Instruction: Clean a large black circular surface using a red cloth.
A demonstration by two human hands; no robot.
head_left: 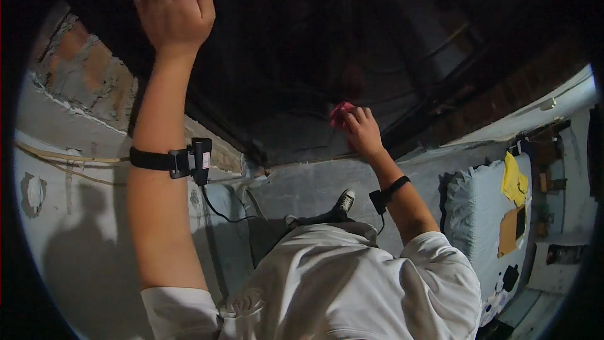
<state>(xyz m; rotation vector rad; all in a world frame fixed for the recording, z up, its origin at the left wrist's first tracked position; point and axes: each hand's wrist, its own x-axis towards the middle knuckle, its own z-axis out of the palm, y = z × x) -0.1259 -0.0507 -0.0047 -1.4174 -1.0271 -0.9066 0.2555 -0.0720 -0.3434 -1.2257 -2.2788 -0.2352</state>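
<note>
My right hand (pixel 365 132) is closed around a crumpled red cloth (pixel 340 114), which appears pressed to a large dark, glossy pane (pixel 296 56). A faint reddish reflection shows in the pane above the cloth. Up at the top left, my left hand (pixel 173 16) rests with its fingers stretched out, seemingly flat on the dark surface or its edge; some fingertips are cut off by the picture's border. Both forearms wear black straps, and a small black device (pixel 200 158) with a cable is on the left one.
Rough bare brickwork (pixel 88 63) borders the pane at left, above a pale wall with a hanging cable (pixel 75 156). At right stands a bed (pixel 465 214) with a light blue cover, bearing a yellow cloth (pixel 514 179) and brown cardboard (pixel 508 233). My dark sneaker (pixel 345 200) is on the grey floor.
</note>
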